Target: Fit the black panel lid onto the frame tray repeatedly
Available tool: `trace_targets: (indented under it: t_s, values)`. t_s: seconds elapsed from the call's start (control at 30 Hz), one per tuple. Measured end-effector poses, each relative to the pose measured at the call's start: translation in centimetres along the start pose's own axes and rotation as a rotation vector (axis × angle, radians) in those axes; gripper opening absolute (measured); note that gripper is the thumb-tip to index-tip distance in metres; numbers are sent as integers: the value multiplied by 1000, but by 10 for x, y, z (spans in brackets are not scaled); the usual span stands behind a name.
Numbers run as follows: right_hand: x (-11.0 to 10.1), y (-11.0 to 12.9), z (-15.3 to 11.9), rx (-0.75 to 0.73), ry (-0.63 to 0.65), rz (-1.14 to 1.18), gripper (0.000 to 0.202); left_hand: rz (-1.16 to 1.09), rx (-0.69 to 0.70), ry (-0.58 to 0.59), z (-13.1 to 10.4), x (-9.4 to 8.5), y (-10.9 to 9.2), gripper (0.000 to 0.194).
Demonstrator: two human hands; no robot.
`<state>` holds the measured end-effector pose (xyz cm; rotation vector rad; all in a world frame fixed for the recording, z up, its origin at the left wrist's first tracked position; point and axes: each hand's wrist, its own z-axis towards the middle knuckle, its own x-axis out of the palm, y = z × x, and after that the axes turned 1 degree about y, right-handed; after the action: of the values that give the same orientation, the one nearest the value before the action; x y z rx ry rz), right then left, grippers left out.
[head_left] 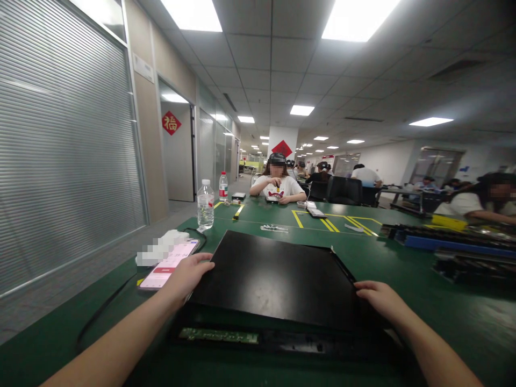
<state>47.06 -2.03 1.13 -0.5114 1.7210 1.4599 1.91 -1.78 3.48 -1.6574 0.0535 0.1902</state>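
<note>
A large black flat panel lies tilted in front of me, its smooth face reflecting the ceiling light. My left hand is closed on the panel's left edge, thumb on the upper face. On the opposite side, my right hand pinches the right edge, with the fingertips partly hidden below it. Under the panel's near edge shows a dark frame carrying a strip of green circuit board. How far the panel stands off this frame cannot be made out.
A lit phone and a water bottle stand left on the green table. Small metal parts lie beyond the panel. Long black and blue parts are stacked right. A person works at the far side.
</note>
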Motion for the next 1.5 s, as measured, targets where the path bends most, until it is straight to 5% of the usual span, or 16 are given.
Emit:
trace_targets:
  t_s: [0.3,0.43,0.77,1.17,1.3,1.5]
  values:
    - [-1,1,-2,8,-11,52,29,146,35,-3,2,-7,1,42]
    - [-1,3,-6,-15,0,77,31,266,155,78,7,-9,9,25]
    - [1,5,-9,0,109,156,47,532,247,-87,14,-9,16,14]
    - [1,-3,-2,41,111,220,51,538,256,-95,17,-9,24,13]
    - [1,-4,-2,48,125,241,51,537,238,-17,16,-9,23,16]
    - [0,4,-8,79,91,199,49,289,201,-61,9,-8,12,29]
